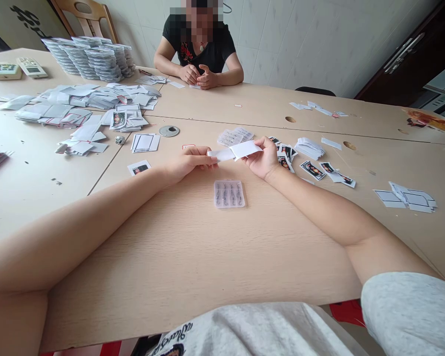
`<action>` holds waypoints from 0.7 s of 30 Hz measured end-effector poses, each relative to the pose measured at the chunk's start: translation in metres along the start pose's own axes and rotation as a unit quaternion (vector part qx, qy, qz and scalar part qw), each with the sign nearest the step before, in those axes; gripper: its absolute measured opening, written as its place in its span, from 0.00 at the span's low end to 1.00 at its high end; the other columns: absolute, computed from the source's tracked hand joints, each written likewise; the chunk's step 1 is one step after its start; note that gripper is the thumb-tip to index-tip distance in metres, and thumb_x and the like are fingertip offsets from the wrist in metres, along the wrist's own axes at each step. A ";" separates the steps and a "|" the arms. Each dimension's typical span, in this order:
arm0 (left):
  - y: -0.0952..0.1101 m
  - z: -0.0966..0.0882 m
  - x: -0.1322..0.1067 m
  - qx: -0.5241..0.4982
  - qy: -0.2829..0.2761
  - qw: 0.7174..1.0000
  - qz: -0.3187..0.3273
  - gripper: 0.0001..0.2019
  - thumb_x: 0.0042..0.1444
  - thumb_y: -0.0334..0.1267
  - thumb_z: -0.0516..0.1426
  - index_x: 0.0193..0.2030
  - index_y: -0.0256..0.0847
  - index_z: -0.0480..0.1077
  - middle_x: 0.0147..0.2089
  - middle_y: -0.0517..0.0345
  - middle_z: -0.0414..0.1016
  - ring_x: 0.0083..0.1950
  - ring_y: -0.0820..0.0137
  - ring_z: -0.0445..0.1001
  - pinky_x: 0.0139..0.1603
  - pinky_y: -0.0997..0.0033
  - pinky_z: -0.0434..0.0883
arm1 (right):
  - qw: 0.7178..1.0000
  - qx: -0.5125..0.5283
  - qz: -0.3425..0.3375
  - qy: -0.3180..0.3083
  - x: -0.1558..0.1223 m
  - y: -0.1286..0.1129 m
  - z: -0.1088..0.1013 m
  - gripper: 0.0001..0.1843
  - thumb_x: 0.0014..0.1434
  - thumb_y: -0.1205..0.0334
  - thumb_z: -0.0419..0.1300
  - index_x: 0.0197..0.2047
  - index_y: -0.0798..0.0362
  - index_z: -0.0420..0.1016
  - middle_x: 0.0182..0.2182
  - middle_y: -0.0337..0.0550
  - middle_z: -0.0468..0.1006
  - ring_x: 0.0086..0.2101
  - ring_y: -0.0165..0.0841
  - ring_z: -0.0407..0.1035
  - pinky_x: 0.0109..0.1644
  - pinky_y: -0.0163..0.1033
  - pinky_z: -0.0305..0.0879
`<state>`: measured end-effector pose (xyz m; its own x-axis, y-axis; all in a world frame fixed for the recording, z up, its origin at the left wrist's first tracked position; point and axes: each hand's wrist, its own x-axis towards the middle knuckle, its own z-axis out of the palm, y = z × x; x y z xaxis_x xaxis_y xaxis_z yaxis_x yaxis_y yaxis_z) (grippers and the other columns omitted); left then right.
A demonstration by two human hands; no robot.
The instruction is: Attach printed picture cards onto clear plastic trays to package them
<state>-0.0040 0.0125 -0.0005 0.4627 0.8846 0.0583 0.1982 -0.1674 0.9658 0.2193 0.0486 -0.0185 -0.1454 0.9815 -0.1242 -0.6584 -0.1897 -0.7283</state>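
Observation:
My left hand pinches the end of a narrow white paper strip. A wider white paper label lies against the strip's other end, and my right hand is closed on it. Whether strip and label are joined cannot be made out. Just below my hands, a clear plastic box rests flat on the table, with dark fishing hooks in its compartments. Beyond the hands lie more clear boxes. Printed picture labels are partly hidden behind my right hand.
Across the table sits a person with both hands together. Heaps of white cards and stacked packs fill the far left. Blank slips and loose labels lie to the right. A round metal lid is left of centre.

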 end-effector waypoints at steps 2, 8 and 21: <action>0.001 0.000 0.000 0.001 0.001 1.000 0.000 0.11 0.50 0.44 0.61 0.24 0.38 0.72 0.29 0.56 0.71 0.33 0.73 0.66 0.36 0.72 0.61 | 1.000 0.003 -0.001 0.002 -0.001 0.000 0.001 0.04 0.48 0.66 0.52 0.30 0.53 0.58 0.24 0.37 0.68 0.27 0.29 0.68 0.30 0.34 0.69; 0.002 0.002 -0.001 -0.001 0.010 1.000 0.000 0.11 0.49 0.43 0.61 0.23 0.38 0.71 0.28 0.56 0.72 0.32 0.73 0.66 0.35 0.71 0.62 | 1.000 0.014 -0.001 0.004 -0.001 -0.001 0.001 0.04 0.48 0.67 0.51 0.29 0.53 0.57 0.23 0.37 0.68 0.26 0.29 0.67 0.28 0.34 0.68; 0.005 0.003 -0.003 -0.005 0.018 1.000 -0.007 0.10 0.49 0.41 0.60 0.23 0.38 0.71 0.29 0.54 0.72 0.35 0.69 0.70 0.42 0.67 0.65 | 1.000 0.026 0.002 0.000 0.003 0.000 -0.003 0.05 0.50 0.65 0.54 0.30 0.53 0.58 0.22 0.35 0.67 0.24 0.27 0.65 0.28 0.33 0.65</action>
<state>-0.0022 0.0075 0.0037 0.4293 0.9016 0.0539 0.1953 -0.1510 0.9691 0.2212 0.0512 -0.0207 -0.1485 0.9806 -0.1276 -0.6956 -0.1953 -0.6914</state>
